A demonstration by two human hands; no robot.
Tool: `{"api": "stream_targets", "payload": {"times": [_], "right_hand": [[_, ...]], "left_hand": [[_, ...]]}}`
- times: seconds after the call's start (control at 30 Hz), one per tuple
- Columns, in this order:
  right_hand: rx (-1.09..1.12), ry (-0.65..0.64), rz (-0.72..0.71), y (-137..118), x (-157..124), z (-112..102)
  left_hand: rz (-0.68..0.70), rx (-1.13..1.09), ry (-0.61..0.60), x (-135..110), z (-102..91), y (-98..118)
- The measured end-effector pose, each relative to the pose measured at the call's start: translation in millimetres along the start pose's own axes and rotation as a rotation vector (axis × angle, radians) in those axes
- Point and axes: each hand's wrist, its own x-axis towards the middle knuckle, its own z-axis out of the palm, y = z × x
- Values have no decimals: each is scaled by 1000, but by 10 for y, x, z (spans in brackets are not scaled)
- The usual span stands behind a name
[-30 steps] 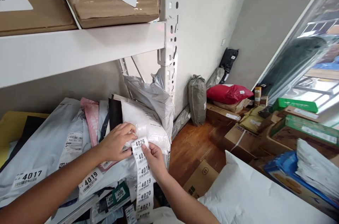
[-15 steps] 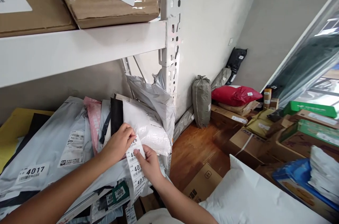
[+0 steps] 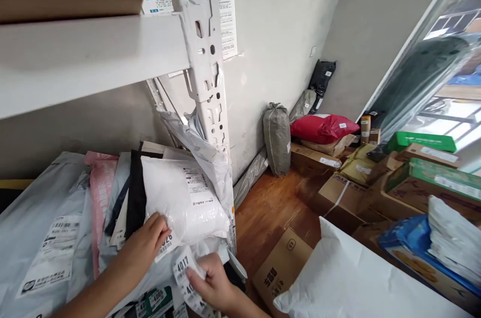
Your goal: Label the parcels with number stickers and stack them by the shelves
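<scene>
My left hand (image 3: 150,238) pinches a single white number label (image 3: 164,249), its printed number partly covered by the fingers. Just behind that hand, a white padded mailer (image 3: 169,183) leans on the shelf among other parcels, a shipping label on its face. My right hand (image 3: 215,282) is closed on a strip of number labels (image 3: 183,265), with 4017 at its top end. The strip hangs downward, and a gap separates it from the label in my left hand. Left of the mailer stand a black parcel (image 3: 136,193) and a pink bag (image 3: 100,193).
A white perforated shelf post (image 3: 210,92) rises beside the parcels, and a shelf beam (image 3: 90,57) crosses above them. On the right lie a large white parcel (image 3: 361,278), a red bag (image 3: 323,127) and several cartons. A flat cardboard box (image 3: 285,258) rests on the wooden floor.
One label has come off the strip and is now in my left hand. My hands have moved lower and apart, and the view has shifted right and closer to the shelf post.
</scene>
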Motion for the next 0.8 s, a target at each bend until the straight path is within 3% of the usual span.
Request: {"api": "stream_targets", "payload": {"times": [0.1, 0.27, 0.37, 0.53, 0.7, 0.8], "right_hand": [[-166, -94, -78, 231, -285, -102], [-326, 131, -20, 533, -608, -206], [-291, 104, -1, 502, -441, -323], [-179, 5, -52, 235, -77, -503], [-105, -34, -66, 122, -72, -511], [-68, -56, -47, 161, -121, -483]], "left_hand": [[-2, 17, 33, 47, -34, -45], [-50, -17, -54, 98, -152, -50], [-114, -53, -75, 83, -179, -26], [-222, -108, -45, 8, -180, 28], [-322, -152, 138, -133, -126, -8], [-345, -158, 117, -223, -116, -37]]}}
